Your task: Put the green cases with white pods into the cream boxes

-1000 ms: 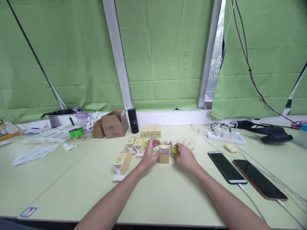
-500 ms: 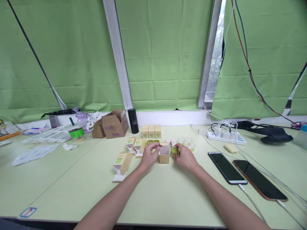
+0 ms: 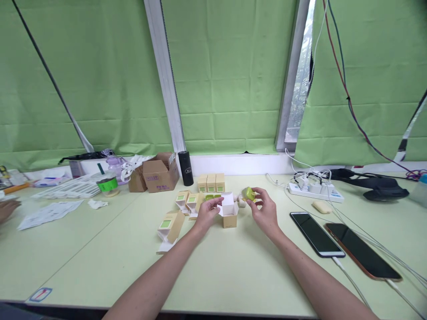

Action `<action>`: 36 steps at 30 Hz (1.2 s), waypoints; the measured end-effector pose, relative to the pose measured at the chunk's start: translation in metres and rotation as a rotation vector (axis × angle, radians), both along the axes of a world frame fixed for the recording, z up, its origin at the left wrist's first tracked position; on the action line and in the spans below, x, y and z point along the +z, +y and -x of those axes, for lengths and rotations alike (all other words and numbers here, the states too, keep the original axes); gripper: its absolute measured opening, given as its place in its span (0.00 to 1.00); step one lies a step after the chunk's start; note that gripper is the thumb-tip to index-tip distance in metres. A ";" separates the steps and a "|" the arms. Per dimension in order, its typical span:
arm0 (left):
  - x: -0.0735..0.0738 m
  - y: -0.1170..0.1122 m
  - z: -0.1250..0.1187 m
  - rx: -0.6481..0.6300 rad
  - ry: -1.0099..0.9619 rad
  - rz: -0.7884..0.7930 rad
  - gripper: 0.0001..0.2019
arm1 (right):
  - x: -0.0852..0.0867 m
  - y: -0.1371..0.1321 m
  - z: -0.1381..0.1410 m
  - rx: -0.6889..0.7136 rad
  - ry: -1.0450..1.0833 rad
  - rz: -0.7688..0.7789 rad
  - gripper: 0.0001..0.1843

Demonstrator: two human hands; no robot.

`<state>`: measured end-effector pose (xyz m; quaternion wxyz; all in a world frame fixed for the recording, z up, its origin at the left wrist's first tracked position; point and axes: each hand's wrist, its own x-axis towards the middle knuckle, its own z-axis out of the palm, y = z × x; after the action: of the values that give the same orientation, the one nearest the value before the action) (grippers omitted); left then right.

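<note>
A small cardboard box [image 3: 230, 221] stands upright before me, its white inner flaps spread at the top. At its left side my left hand [image 3: 207, 215] is closed, with the fingertips on the left flap. My right hand [image 3: 266, 212] pinches a small green rounded piece [image 3: 247, 193] with yellow on it, raised just right of the box. Part of a clear plastic tray shows behind that hand. More green pieces [image 3: 212, 196] lie behind my left fingers. To the left are several boxes with open ends, one of them a nearer open box [image 3: 171, 226].
Three closed boxes [image 3: 211, 182] stand in a row behind. A brown carton [image 3: 160, 173] and a black cylinder [image 3: 185, 168] are at the back. Two phones [image 3: 316, 234] with cables and a power strip [image 3: 315, 192] lie right. Another person's hand [image 3: 7, 210] enters far left.
My right hand has lifted the green piece up and to the right. The box's white flaps now stand spread open. Another person's hand has appeared at the left edge.
</note>
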<state>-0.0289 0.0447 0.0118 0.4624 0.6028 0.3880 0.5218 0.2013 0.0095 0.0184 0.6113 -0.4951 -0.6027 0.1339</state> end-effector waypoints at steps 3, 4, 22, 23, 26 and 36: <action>0.000 -0.002 -0.001 -0.017 0.004 -0.003 0.24 | 0.006 -0.007 0.005 0.060 0.103 -0.073 0.21; 0.000 -0.002 -0.001 -0.025 0.007 -0.006 0.24 | 0.007 -0.009 0.006 0.078 0.118 -0.088 0.21; 0.002 -0.008 -0.007 -0.083 0.055 -0.051 0.23 | -0.003 -0.016 0.018 0.233 -0.151 -0.016 0.20; 0.002 -0.008 -0.007 -0.080 0.058 -0.051 0.23 | -0.003 -0.015 0.017 0.217 -0.172 -0.011 0.20; 0.002 -0.008 -0.007 -0.075 0.066 -0.052 0.24 | -0.004 -0.014 0.014 0.207 -0.243 -0.019 0.20; 0.002 -0.008 -0.007 -0.071 0.066 -0.038 0.26 | -0.003 -0.019 0.014 0.200 -0.431 0.026 0.17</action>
<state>-0.0223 0.0371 0.0134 0.4561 0.6416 0.3715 0.4922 0.1868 -0.0096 0.0157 0.4457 -0.4578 -0.7636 0.0928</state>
